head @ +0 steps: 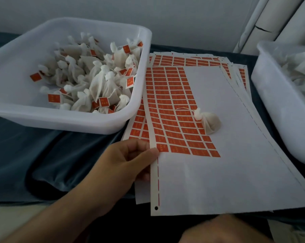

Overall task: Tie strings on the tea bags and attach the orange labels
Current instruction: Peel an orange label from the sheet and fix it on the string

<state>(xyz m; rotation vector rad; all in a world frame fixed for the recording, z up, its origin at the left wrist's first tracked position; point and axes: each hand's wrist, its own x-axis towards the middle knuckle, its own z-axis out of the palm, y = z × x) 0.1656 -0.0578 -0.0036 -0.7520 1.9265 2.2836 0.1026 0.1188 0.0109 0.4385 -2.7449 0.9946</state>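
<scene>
Dark cloth [16, 155] bears tub [102, 122] of labelled tea bags [95, 79].

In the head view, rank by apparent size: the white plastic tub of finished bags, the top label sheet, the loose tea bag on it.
1. Top white label sheet, though nearness inflates it.
2. White plastic tub, close behind.
3. Loose white tea bag, clearly smallest.

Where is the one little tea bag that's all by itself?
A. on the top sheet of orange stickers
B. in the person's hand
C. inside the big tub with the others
A: the lone tea bag lies on the top label sheet, outside the left tub, touched by neither hand.
</scene>
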